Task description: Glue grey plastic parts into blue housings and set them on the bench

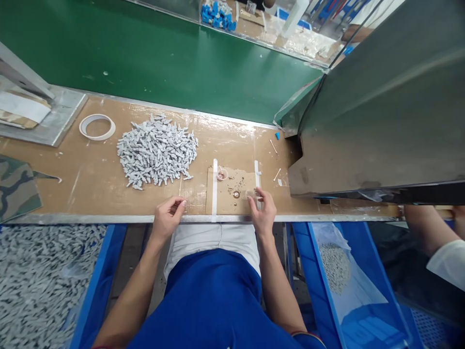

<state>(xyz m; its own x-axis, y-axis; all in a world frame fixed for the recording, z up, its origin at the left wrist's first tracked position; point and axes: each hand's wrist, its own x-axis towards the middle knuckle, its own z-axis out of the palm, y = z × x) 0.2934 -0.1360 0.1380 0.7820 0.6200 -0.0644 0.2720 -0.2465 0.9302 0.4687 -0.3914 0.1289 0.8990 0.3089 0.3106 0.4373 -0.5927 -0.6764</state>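
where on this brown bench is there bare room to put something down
Bare brown bench top lies between the heap of small grey parts and the near metal edge, left of the left hand. Another patch sits between the heap and the white tape ring. The taped cardboard pad under the right hand is crowded with bits.

Hidden / cut off
My left hand [167, 217] curls at bench [90, 186] near edge, can't tell if anything's pinched; bits under right hand [262, 211] too small; grey parts bin [32, 276] cut off bottom-left.
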